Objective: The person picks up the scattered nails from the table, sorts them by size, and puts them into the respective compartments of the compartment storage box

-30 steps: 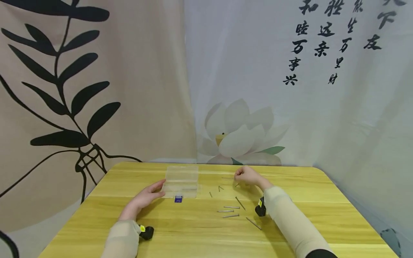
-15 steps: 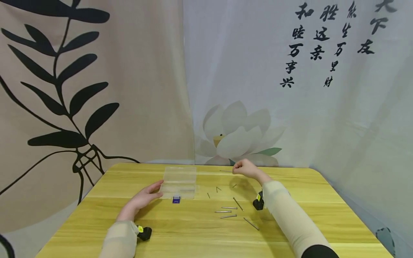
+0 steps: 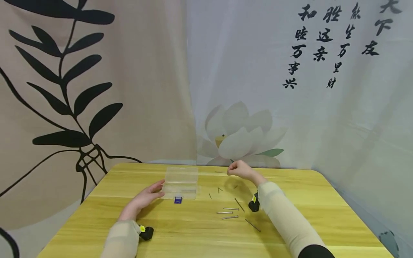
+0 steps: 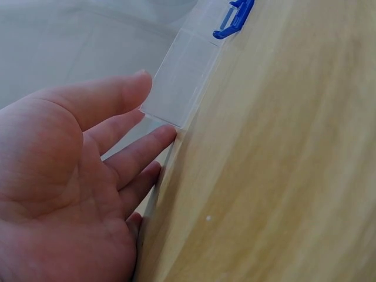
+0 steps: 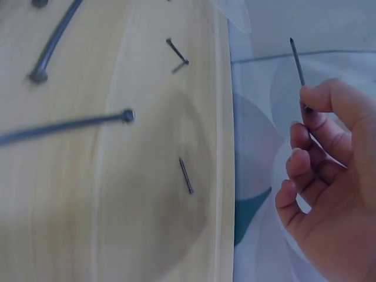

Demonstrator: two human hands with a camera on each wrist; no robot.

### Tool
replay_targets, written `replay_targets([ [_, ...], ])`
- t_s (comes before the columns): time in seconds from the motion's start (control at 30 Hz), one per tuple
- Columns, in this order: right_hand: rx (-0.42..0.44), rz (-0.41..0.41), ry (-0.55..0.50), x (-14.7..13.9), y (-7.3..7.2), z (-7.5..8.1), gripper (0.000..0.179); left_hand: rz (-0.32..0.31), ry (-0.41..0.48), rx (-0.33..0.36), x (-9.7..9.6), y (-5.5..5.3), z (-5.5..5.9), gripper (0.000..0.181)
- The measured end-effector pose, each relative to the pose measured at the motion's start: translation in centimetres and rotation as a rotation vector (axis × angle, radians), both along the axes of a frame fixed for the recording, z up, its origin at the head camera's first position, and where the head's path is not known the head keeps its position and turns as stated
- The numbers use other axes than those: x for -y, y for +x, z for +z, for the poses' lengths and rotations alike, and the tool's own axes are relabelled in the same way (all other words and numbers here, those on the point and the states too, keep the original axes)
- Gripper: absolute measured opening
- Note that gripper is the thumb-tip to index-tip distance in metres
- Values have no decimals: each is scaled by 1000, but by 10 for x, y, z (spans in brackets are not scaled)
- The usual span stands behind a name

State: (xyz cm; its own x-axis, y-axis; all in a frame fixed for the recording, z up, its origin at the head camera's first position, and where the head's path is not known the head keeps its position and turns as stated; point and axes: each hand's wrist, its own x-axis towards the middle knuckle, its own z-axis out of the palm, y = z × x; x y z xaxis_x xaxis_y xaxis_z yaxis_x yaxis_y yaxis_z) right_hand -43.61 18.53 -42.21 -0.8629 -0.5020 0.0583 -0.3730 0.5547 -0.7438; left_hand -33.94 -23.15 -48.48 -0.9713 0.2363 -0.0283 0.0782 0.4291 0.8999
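Note:
A clear plastic box (image 3: 171, 194) lies with its lid raised toward the back of the table; a blue latch (image 3: 178, 200) is at its front. Something thin and grey shows faintly inside. My left hand (image 3: 145, 199) rests at the box's left side, its fingers loosely extended; in the left wrist view, fingertips (image 4: 167, 134) touch the box's corner. Above the table's far part, my right hand (image 3: 242, 170) pinches a thin nail (image 5: 298, 63) between thumb and index finger. Its pointed end sticks out to the left, and the other fingers are curled.
Several larger nails (image 3: 231, 208) lie scattered right of the box, toward the front. Smaller nails (image 5: 185, 175) lie farther back, below my right hand. The table's far edge (image 3: 290, 169) runs close to a printed curtain (image 3: 155, 89).
My right hand has lifted the nail off the far part of the table and carried it slightly left. The left hand stays at the box.

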Motion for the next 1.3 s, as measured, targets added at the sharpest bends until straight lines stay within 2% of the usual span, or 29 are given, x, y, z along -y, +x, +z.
replay_targets([
  [0.23, -12, 62, -7, 17, 1, 0, 17, -1, 6, -4, -1, 0, -1, 61],
  [0.47, -17, 73, -12, 30, 2, 2, 11, -11, 14, -6, -3, 1, -1, 61],
  [0.8, -31, 127, -42, 53, 1, -6, 13, -6, -2, -18, -3, 2, 0, 60],
  [0.97, -35, 133, -19, 68, 2, -8, 15, -19, 8, -12, -2, 4, -1, 60],
  [1.3, -89, 156, 28, 103, 4, -3, 9, 0, 2, -13, 0, 5, 3, 60],
])
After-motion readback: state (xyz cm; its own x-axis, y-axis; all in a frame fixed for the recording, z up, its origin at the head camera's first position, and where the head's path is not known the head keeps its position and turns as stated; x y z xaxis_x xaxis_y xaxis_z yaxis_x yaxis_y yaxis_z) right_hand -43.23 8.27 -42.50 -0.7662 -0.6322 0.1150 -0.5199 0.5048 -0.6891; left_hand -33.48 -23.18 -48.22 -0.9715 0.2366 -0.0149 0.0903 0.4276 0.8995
